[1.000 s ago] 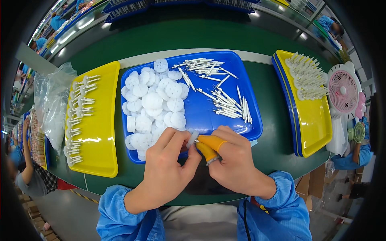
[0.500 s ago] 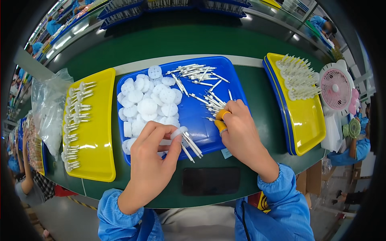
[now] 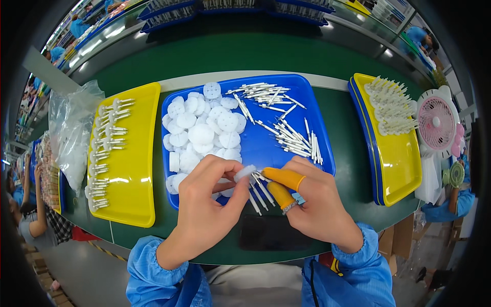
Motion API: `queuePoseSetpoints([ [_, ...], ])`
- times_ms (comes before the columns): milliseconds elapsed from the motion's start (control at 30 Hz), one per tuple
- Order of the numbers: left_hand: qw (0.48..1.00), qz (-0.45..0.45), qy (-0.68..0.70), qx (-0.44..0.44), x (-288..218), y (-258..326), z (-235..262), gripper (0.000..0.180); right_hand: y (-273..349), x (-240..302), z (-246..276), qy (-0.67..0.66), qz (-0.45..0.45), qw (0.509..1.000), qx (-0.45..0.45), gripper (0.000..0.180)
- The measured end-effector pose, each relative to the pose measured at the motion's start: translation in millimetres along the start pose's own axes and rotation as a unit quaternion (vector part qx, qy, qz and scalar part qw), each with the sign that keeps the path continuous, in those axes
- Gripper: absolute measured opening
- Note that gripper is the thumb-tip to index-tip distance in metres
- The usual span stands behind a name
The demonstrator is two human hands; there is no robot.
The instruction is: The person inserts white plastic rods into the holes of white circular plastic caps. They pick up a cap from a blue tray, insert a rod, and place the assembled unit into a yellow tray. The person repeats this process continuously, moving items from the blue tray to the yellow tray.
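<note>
My left hand (image 3: 204, 204) pinches a white disc (image 3: 245, 172) between thumb and fingertips, held just above the near edge of the blue tray (image 3: 327, 153). My right hand (image 3: 317, 204) sits close beside it, thumb and forefinger capped in orange cots (image 3: 284, 178) and pressed together on a small bundle of white pins (image 3: 259, 191); the pins fan out from that grip toward me and to the left, so their long axes run slantwise under the disc. The disc lies just left of the orange fingertips, nearly touching them, its flat face turned toward the pin ends, and I judge the right hand the nearer one to bring a pin to it. I cannot tell whether a pin is already seated in the disc. Farther out in the blue tray, a heap of discs (image 3: 202, 134) fills the left half and loose pins (image 3: 291, 138) scatter across the right. A yellow tray (image 3: 140, 153) on my left holds rows of assembled pieces, with a clear bag (image 3: 74, 133) beyond it; another yellow tray (image 3: 404, 158) on my right holds more, next to a pink fan (image 3: 437, 123). All rests on the green table (image 3: 255, 56).
</note>
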State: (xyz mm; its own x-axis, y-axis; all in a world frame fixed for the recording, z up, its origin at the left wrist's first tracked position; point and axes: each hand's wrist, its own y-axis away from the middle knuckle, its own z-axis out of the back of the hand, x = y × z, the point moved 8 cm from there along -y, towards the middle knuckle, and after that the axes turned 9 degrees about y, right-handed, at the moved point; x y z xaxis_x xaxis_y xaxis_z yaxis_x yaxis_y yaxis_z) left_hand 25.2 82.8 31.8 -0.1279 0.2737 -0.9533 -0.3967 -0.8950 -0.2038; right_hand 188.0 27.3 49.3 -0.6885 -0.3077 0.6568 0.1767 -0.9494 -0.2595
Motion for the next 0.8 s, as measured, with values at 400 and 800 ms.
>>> queuePoseSetpoints([
  [400, 1.0, -0.022, -0.006, -0.014, -1, 0, 0, 0.016, -1, 8, -5, 0.077, 0.062, 0.995, 0.025, 0.048],
  [800, 0.996, -0.035, -0.075, -0.024, -4, 1, 1, 0.016, -3, 8, -11, 0.107, 0.069, 0.992, 0.016, 0.031],
])
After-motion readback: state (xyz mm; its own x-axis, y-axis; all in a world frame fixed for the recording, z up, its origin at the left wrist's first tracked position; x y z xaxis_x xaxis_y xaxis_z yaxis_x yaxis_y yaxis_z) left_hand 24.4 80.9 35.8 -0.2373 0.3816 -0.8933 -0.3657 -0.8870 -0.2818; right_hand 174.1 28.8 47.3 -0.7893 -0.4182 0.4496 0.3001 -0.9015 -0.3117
